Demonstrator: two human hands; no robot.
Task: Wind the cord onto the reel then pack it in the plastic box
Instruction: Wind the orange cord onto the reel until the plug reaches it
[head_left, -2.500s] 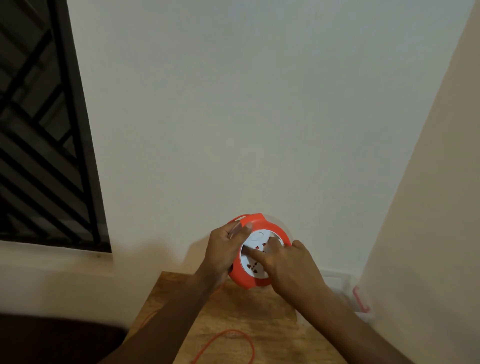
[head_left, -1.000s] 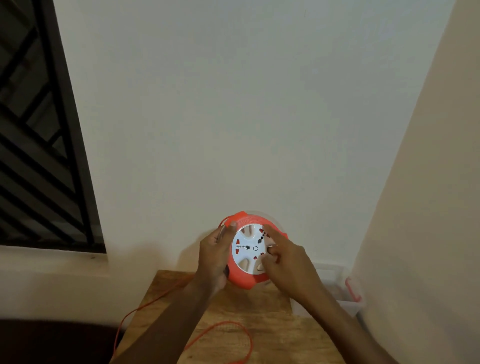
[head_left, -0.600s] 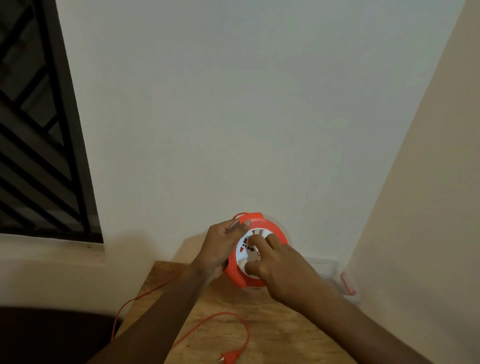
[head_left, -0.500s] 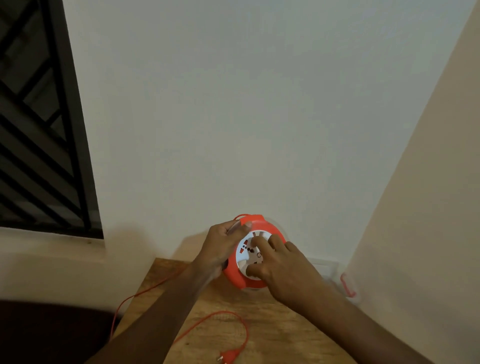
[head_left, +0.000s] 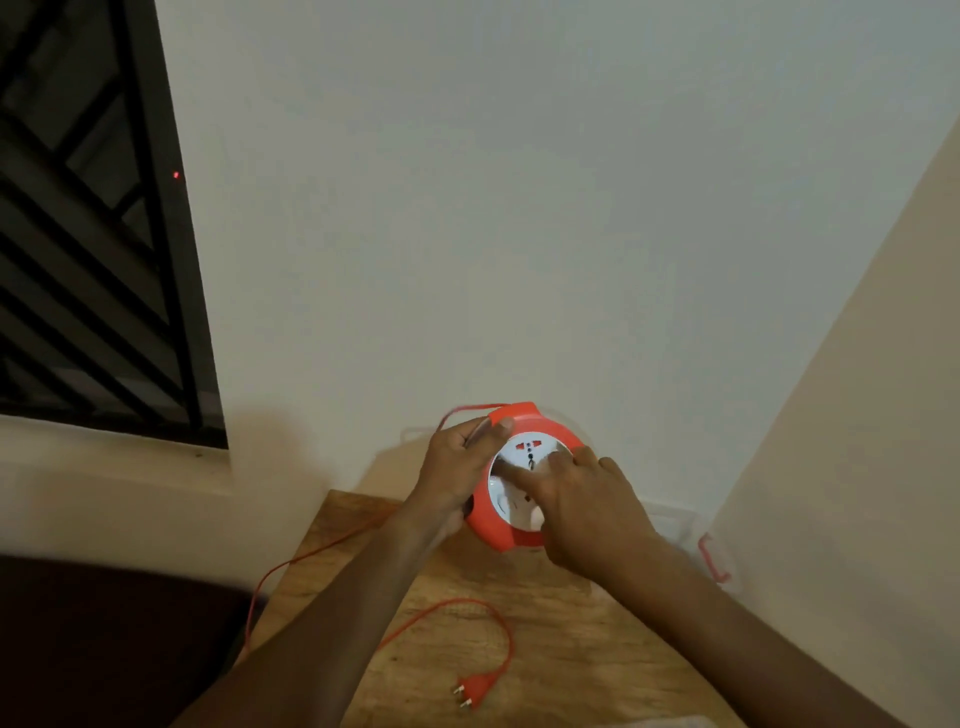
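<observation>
An orange cord reel (head_left: 558, 434) with a white socket face is held upright above the wooden table (head_left: 561, 639). My left hand (head_left: 460, 467) grips its left rim, thumb on the orange edge. My right hand (head_left: 582, 506) lies over the white face, fingers pressed into it. The thin orange cord (head_left: 452, 605) loops across the table and over its left edge. Its plug (head_left: 475, 688) lies near the table's front. A clear plastic box (head_left: 670, 522) with a red latch sits at the table's back right, partly hidden by my right arm.
A white wall stands close behind the table and a beige wall closes in on the right. A dark window with a black grille (head_left: 88, 249) is at the left above a ledge. A dark surface (head_left: 104, 644) lies left of the table.
The white face has turned under my right hand's fingers. The loose cord on the table has shortened and the plug has slid into view near the front.
</observation>
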